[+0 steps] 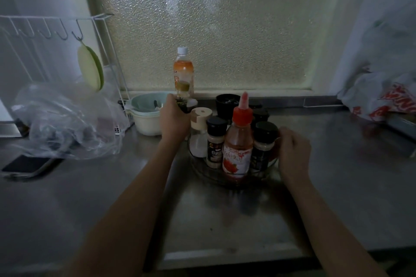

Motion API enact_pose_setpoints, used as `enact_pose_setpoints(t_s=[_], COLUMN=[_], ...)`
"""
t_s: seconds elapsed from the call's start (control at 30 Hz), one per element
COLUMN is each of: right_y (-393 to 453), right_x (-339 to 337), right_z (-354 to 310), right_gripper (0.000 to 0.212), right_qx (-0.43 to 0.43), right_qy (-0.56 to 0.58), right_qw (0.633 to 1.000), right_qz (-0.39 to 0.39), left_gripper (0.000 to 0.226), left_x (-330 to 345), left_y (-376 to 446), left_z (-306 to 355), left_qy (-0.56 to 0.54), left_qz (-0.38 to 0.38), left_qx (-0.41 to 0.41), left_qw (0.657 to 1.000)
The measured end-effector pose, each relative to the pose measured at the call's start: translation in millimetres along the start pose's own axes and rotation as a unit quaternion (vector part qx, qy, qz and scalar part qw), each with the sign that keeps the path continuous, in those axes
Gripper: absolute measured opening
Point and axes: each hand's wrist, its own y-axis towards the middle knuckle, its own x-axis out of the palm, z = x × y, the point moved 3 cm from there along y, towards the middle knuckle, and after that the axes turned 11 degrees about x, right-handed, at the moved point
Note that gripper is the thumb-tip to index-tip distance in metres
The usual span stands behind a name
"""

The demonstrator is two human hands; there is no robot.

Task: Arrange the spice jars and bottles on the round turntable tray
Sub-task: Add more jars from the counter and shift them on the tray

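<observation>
At our left, our left hand (pixel 175 119) is wrapped around a small dark glass bottle with a greenish-gold cap (pixel 182 94), which stands upright, its long axis vertical. It sits at about ten o'clock from the round wire-rimmed turntable tray (pixel 265 170), just outside or over the rim; we cannot tell whether its base rests on the steel counter (pixel 337 186) or is lifted. Behind it, well back by the window sill, stands a tall clear drink bottle with an orange label and white cap (pixel 183 69), off the tray.

On the tray, going across, stand a clear shaker with a pale beige lid (pixel 199 132), a black-lidded spice jar with a brown label (pixel 215 141), a red-capped squeeze bottle of chilli sauce (pixel 239 141) at six o'clock, and a second black-lidded spice jar with a dark label (pixel 263 144). More dark lids stand behind them, too dim to name.

At three o'clock, our right hand (pixel 292 150) is curled against the tray's edge, seemingly holding the rim, though the fingers are hidden.

We judge the left hand is nearer the job: the dark bottle would travel rightward and inward toward a gap behind the shaker, while the right hand steadies or turns the tray.
</observation>
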Motion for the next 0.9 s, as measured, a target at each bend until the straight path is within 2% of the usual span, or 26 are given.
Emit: enact_pose_setpoints(t_s=[0.13, 0.23, 0.33, 0.5, 0.7, 0.8, 0.9], right_y=[-13.8, -21.5, -31.6, -50.7, -67.5, -71.2, -81.3], right_x=[2.1, 2.3, 7.1, 13.9, 29.7, 28.8, 29.0], right_z=[-10.2, -19.4, -19.8, -36.0, -41.8, -45.7, -53.0], right_gripper=[0.031, 0.025, 0.027, 0.028, 0.024, 0.024, 0.043], right_qx=[-0.140, -0.169, -0.194, -0.262, -0.290, -0.273, -0.225], right_qy=[-0.090, -0.103, -0.150, -0.267, -0.292, -0.269, -0.224], right_qw=[0.986, 0.980, 0.969, 0.927, 0.903, 0.916, 0.940], right_qz=[-0.008, -0.011, -0.039, -0.037, -0.122, -0.114, -0.126], left_gripper=[0.037, 0.035, 0.040, 0.043, 0.041, 0.041, 0.037], left_x=[-16.3, -35.4, -55.3, -78.2, -93.5, -100.1, -102.8], left_y=[-32.2, -44.6, -54.8, -73.8, -96.2, -104.0, -112.1], left_z=[7.4, 18.7, 38.0, 60.7, 84.4, 89.1, 90.5], left_qy=[-0.028, -0.036, -0.044, -0.068, -0.072, -0.076, -0.071], left_qz=[0.094, 0.158, 0.190, 0.181, 0.145, 0.133, 0.121], left_qx=[-0.041, -0.066, -0.066, -0.033, 0.004, 0.014, 0.018], left_qw=[0.994, 0.985, 0.978, 0.981, 0.987, 0.988, 0.990])
